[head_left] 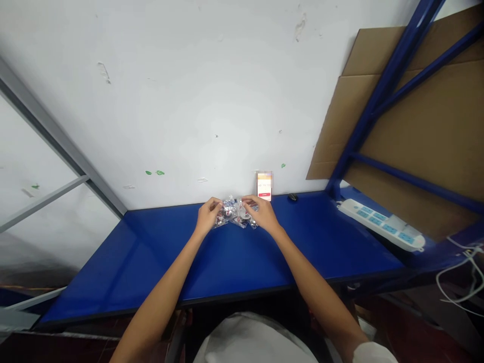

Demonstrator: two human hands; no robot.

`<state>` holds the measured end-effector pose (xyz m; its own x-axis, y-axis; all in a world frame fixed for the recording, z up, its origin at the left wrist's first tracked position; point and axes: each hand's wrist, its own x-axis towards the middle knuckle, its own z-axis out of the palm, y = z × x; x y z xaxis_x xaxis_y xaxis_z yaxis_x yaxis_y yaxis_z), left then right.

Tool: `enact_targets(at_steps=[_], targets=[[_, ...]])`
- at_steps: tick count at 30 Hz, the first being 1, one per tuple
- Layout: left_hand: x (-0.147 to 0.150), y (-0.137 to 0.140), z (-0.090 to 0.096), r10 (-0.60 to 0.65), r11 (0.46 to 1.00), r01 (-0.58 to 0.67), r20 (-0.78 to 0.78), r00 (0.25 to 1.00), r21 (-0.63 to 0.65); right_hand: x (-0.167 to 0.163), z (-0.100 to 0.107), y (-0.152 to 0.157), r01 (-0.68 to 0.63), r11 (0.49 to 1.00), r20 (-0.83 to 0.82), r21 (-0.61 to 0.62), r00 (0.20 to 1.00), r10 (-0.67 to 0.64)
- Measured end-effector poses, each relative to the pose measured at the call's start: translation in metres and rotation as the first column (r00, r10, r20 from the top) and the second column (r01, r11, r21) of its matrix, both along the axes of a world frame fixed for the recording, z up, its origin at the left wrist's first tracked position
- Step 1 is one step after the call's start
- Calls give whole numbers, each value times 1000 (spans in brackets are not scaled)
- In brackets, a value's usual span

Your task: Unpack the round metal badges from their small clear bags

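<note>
Several small clear plastic bags (239, 219) with shiny and dark bits inside lie in a cluster near the back of the blue table (159, 252). My left hand (207, 214) is at the cluster's left side, thumb and fingers pinched on a clear bag (228, 207). From the right, my right hand (261, 210) reaches in with its thumb and fingertips closed at another clear bag (245, 210). What exactly the bags contain is too small to make out.
A phone (264, 186) with a lit screen leans on the white wall (227, 101) behind the bags. Right of it lies a small black object (292, 197). A white power strip (381, 224) sits by the blue frame (372, 111), with cardboard (423, 131) behind and white cables (463, 277) below.
</note>
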<state>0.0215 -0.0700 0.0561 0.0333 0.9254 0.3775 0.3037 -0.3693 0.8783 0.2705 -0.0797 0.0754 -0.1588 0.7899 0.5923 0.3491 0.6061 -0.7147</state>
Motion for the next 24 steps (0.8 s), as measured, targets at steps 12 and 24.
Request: enact_targets(at_steps=[12,24], targets=[[-33,30,-33,202,974,-197,37,979,-113,3,-4,-2,37,998,130,45,991,-43],[-53,34,-35,367,917,-398,-318,874,-34,2,-4,-5,21,999,198,-31,980,-14]])
